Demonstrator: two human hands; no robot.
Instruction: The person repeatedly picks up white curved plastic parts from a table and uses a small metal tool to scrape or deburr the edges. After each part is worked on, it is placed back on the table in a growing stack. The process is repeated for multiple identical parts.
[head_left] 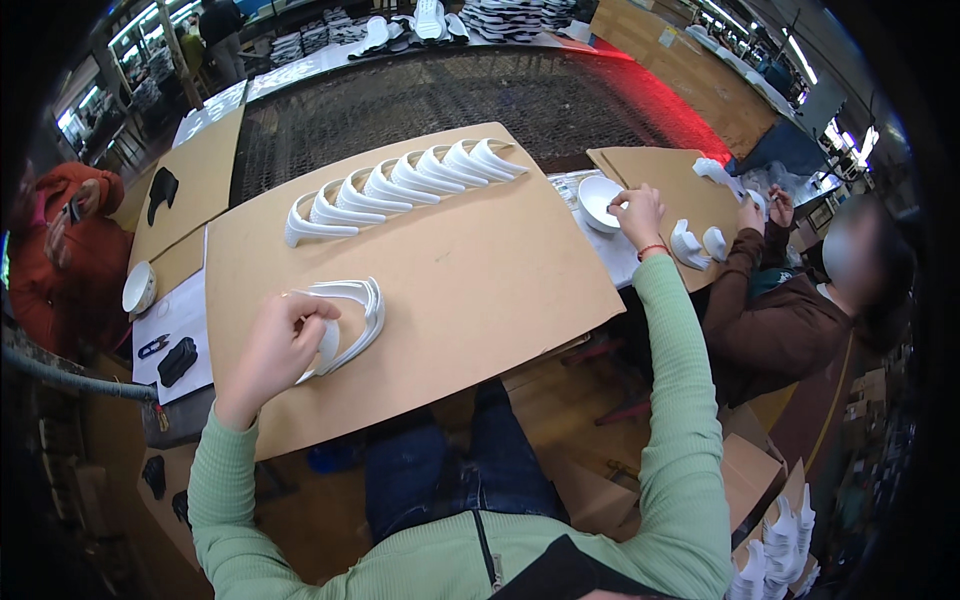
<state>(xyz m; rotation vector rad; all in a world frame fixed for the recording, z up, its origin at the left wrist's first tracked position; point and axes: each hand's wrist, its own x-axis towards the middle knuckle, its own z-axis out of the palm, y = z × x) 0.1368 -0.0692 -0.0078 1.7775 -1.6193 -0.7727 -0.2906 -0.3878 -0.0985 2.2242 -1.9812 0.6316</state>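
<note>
My left hand (276, 350) is closed, pinching the end of a white curved shoe piece at a small nested stack of U-shaped white shoe pieces (374, 308). They lie on the tan board (480, 260) in front of me. My right hand (640, 214) reaches out to the right, over the rim of a white bowl (594, 200). Its fingers are pinched together; what they hold, if anything, is too small to make out. Farther back on the board, a slanting row of several overlapping white curved shoe pieces (405, 186) is laid out.
Beyond the board runs a dark mesh conveyor (400, 95), glowing red at its right end. At right, a person in brown (770, 310) handles white pieces; at left sits a person in orange-red (75, 270). Thread snips (154, 346), a black object (178, 361) and a patterned bowl (140, 287) lie left.
</note>
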